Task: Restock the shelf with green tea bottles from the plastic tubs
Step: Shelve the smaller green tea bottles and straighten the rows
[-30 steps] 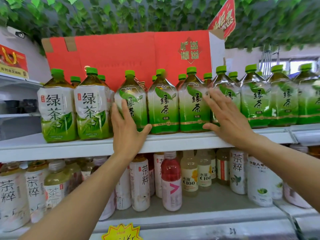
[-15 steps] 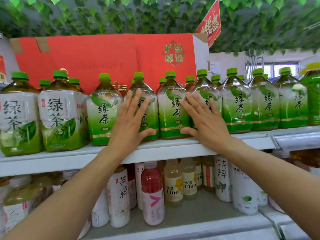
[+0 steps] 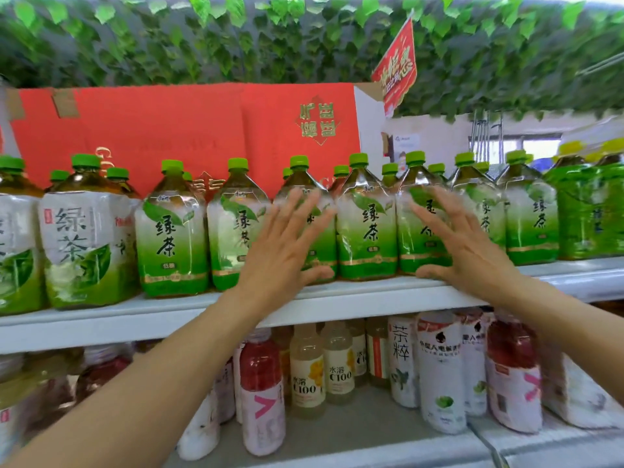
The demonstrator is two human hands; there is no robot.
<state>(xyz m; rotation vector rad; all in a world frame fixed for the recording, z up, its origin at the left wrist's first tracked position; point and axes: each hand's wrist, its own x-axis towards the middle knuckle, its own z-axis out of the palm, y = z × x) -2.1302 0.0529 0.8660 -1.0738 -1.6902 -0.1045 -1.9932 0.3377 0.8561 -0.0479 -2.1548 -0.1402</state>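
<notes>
Both arms reach up from the bottom corners of the frame toward the middle; the left hand (image 3: 283, 251) is spread wide, fingers straight and fanned, palm facing a bottle just left of centre, its thumb stretched out low beside the shelf's front edge; the right hand (image 3: 469, 251) is spread the same way right of centre, fingers slanting up across the label of another bottle, thumb low by the edge; neither hand curls round anything, and the fingertips are blurred, so I cannot tell whether they press the labels or stand just off them; one bottle stands uncovered between the two hands. The tea bottles (image 3: 366, 224) stand upright in a close row along the white shelf (image 3: 354, 304) that crosses the middle of the frame, green caps up, more caps showing behind them; at the left stand larger pale bottles (image 3: 81, 238). Behind the row, in the upper left, lies a red box (image 3: 169, 130) with gold characters; leaves (image 3: 236, 38) hang across the top, and a red sign (image 3: 395, 69) tilts at upper right. On the lower shelf (image 3: 371, 430), at the bottom of the frame, smaller drinks stand: a red drink (image 3: 261, 383), two C100 bottles (image 3: 305, 376), white-labelled ones to the right.
</notes>
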